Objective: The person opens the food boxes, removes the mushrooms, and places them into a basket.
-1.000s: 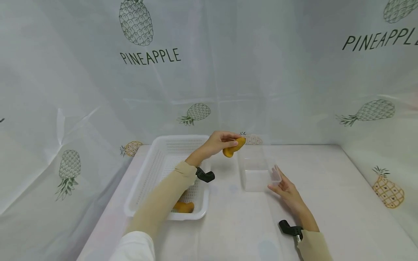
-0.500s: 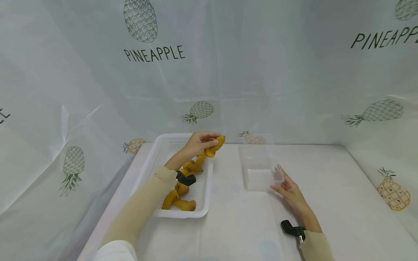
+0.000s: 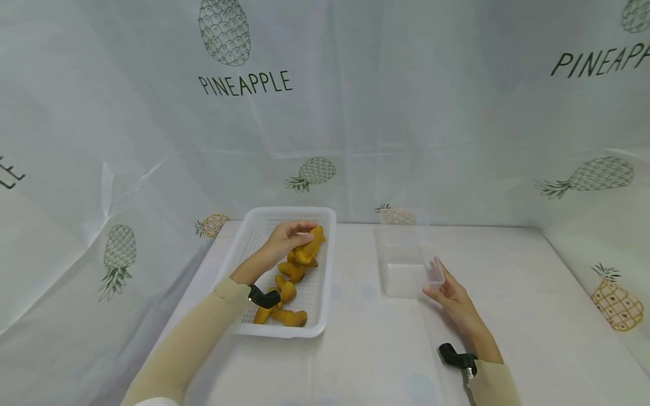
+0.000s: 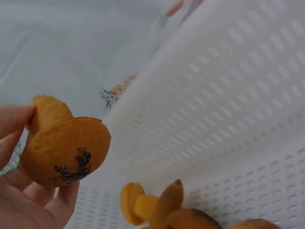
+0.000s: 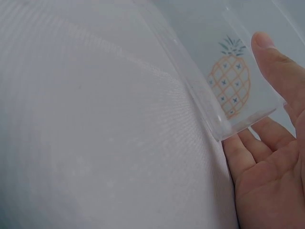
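My left hand (image 3: 282,243) pinches an orange-brown mushroom (image 4: 66,150) by its stem, over the far right part of a white perforated basket (image 3: 329,276). Dark specks mark the cap, which faces the left wrist camera. Below it, several more mushrooms (image 3: 290,318) lie in a rough row along the basket's right side. My right hand (image 3: 454,299) grips the near right edge of a clear plastic box (image 3: 402,285), thumb on one side and fingers on the other in the right wrist view. A transparent panel, apparently its lid (image 3: 404,228), stands up behind the box.
A white cloth covers the table (image 3: 365,355), and a pineapple-printed sheet (image 3: 386,113) hangs behind and along the sides. Between basket and box lies a strip of table. A black wrist camera (image 3: 457,356) sits on the right wrist.
My left hand has moved left, from beside the clear box to over the basket, still holding the mushroom. More mushrooms now show in the basket. My right hand stays on the box.
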The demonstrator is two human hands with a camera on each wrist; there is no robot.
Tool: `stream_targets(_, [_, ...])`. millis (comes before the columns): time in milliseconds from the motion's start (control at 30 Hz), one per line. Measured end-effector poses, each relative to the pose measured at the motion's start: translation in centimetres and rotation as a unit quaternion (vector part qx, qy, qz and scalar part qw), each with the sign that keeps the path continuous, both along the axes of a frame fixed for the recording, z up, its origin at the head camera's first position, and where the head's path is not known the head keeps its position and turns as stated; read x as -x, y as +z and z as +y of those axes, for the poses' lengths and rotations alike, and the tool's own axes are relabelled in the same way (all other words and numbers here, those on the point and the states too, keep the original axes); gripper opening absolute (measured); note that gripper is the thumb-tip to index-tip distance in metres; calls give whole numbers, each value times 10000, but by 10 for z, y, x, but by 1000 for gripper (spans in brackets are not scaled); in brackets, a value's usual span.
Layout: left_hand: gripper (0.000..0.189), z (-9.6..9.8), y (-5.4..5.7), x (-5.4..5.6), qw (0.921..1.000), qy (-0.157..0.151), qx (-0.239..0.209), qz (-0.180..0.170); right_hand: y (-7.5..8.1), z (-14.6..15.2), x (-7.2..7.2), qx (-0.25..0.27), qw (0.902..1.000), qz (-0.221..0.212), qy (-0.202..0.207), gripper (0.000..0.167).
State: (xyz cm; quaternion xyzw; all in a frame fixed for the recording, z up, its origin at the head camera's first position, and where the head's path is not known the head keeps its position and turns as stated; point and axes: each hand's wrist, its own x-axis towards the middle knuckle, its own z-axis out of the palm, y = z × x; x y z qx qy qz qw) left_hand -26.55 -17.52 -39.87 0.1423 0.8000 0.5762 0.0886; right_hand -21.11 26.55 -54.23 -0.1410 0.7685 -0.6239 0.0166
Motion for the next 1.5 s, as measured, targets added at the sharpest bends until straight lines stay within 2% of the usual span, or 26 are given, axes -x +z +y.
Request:
stream_targets(233, [40, -2, -10, -18, 9994, 68, 109, -313, 0, 1, 0, 33, 10000, 21, 19, 87])
stream_targets(733, [35, -3, -20, -38, 9970, 107, 13, -772, -1, -1, 4, 44, 10000, -26, 37, 87])
stream_targets(900, [36, -5, -22, -40, 9969, -65, -81, -775, 0, -2, 5, 93, 9999, 9, 74, 87])
stream_targets(1100, [37, -7, -19, -41, 9964, -262, -120, -798, 1, -2, 5, 82, 9999, 45, 99, 87])
stream_targets(1367, [40, -11, -13, -41, 9979, -247, -73, -592, 1, -1, 5, 4, 10000, 15, 7, 87])
stream_targets(1500, [38, -14, -14, -39, 9987, -220, 25, -456, 1, 2, 3, -56, 10000, -16, -5, 86])
